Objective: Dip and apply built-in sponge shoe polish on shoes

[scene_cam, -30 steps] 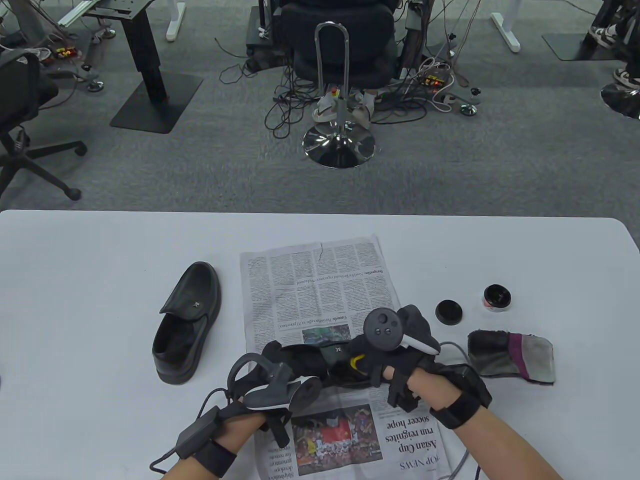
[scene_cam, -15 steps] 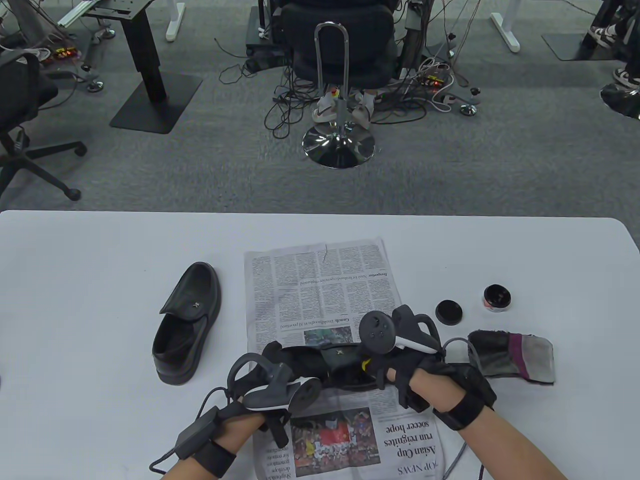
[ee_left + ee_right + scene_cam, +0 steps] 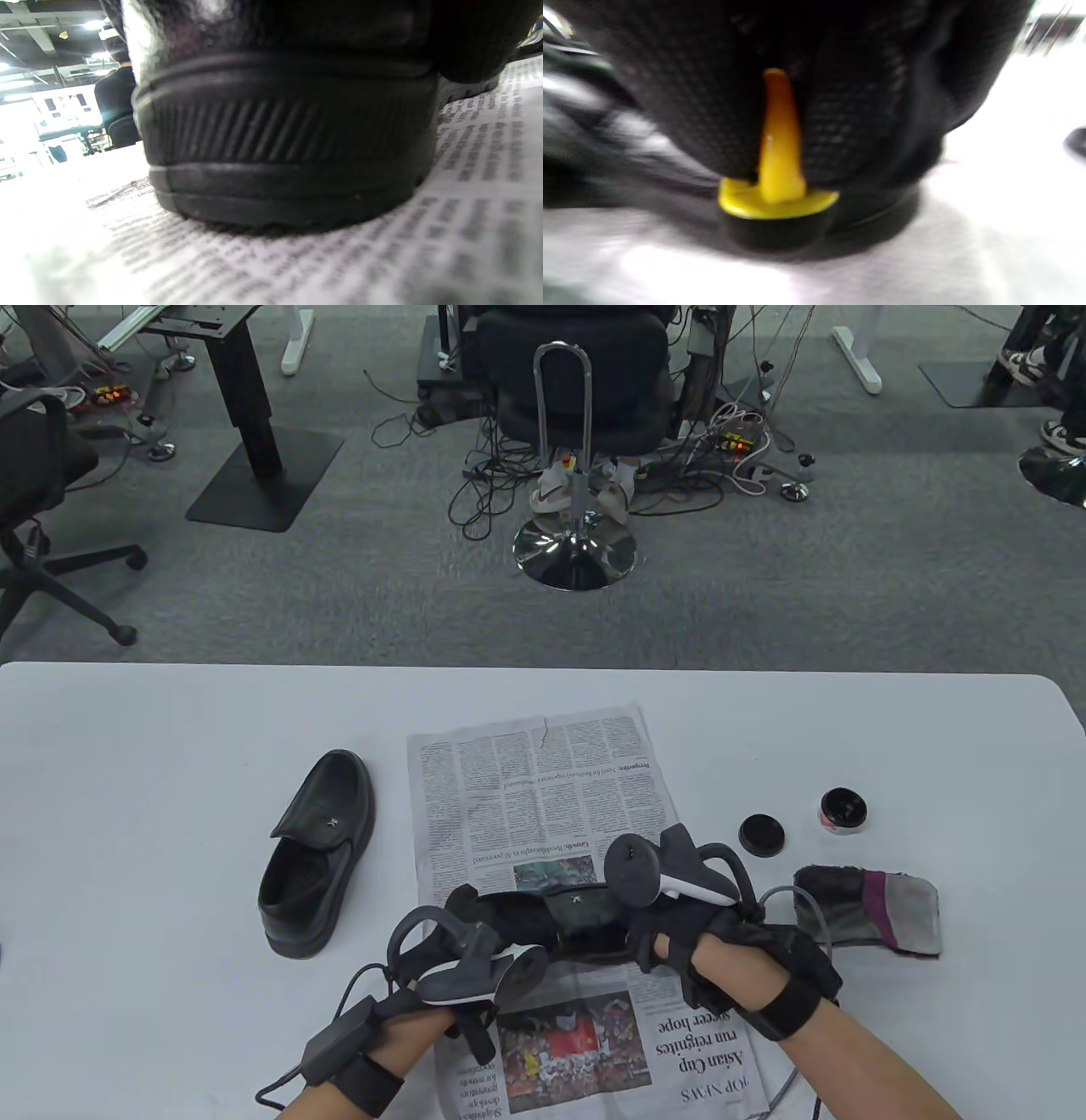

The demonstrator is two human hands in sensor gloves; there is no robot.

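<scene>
A black shoe (image 3: 577, 918) lies across the newspaper (image 3: 543, 797) between my hands. My left hand (image 3: 462, 937) holds its left end; the left wrist view shows the ribbed sole (image 3: 288, 140) resting on the print. My right hand (image 3: 657, 937) pinches a yellow-handled sponge applicator (image 3: 778, 169) with a black pad, down by the shoe's right end. A second black shoe (image 3: 318, 853) stands on the table to the left. The open polish tin (image 3: 843, 811) and its black lid (image 3: 761, 835) sit to the right.
A dark stained cloth (image 3: 870, 908) lies right of my right hand. The white table's (image 3: 170, 729) far edge faces an office floor with chairs and cables. A cable (image 3: 793, 891) loops by the cloth.
My right hand has dropped lower and turned over the shoe's right end, hiding the yellow applicator in the table view. The newspaper has shifted slightly. My left hand has stayed in place.
</scene>
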